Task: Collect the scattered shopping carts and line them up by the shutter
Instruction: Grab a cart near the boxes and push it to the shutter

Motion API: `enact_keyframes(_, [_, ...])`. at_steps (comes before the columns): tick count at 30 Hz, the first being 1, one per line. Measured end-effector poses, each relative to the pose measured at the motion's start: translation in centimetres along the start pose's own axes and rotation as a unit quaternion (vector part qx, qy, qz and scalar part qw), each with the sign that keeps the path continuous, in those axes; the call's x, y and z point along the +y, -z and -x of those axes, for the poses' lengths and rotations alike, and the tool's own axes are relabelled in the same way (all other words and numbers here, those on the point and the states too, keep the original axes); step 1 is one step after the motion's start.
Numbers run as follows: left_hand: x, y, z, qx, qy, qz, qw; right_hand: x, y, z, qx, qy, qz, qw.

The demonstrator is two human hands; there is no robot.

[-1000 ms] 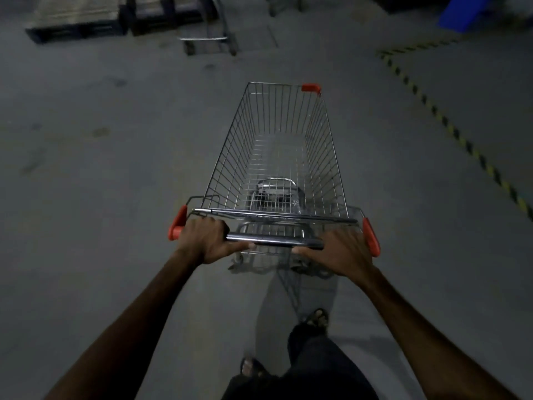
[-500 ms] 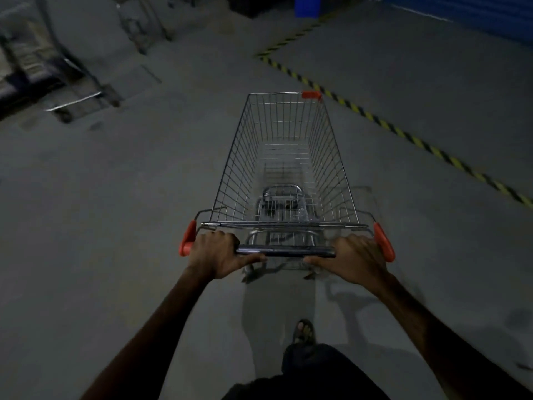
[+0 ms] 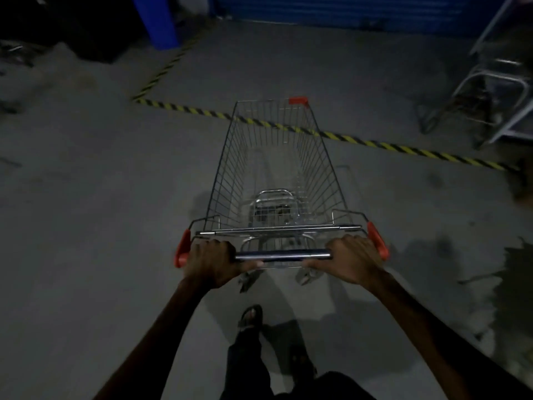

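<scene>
Grey concrete floor [image 3: 86, 197] fills the dim room, with a blue shutter [image 3: 346, 13] along the far wall. No writing or brand can be read anywhere. A wire shopping cart [image 3: 277, 168] stands in the middle, its long side running away from the person, its nose pointing at the shutter and just crossing a yellow-and-black striped line [image 3: 403, 147] on the floor. The left hand [image 3: 212, 262] and the right hand [image 3: 353, 259] are each wrapped tight around the cart's handle bar [image 3: 282, 254] — one at each end. One sandal [image 3: 250, 316] shows below. A metal frame [image 3: 490, 90] at the right is blurry and cut off — hard to make out.
</scene>
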State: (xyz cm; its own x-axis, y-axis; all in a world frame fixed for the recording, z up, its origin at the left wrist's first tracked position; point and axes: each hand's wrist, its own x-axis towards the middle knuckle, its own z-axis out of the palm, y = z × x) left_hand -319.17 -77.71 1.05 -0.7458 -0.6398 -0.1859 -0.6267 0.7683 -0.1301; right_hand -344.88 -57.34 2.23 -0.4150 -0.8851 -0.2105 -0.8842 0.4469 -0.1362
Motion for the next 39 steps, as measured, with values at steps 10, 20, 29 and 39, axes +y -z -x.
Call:
enact_keyframes(10, [-0.1, 3.1, -14.9, -0.009, -0.142, 0.065, 0.988, 2.7, 2.0, -4.7, 0.028, -0.135, 0.001, 0.990])
enact_keyframes(20, [4.0, 6.8, -29.3, 0.003, -0.225, 0.052, 0.973, 9.5, 3.8, -11.9, 0.064, -0.220, 0.075, 0.971])
enact_keyframes(29, [12.6, 10.7, -43.8, 0.016, -0.256, 0.020, 0.966, 21.9, 6.8, -20.2, 0.085, -0.251, 0.073, 0.961])
enact_keyframes(39, [22.4, 15.1, -59.3, 0.027, -0.257, 0.003, 0.966, 35.9, 12.1, -28.7, 0.088, -0.252, 0.019, 0.963])
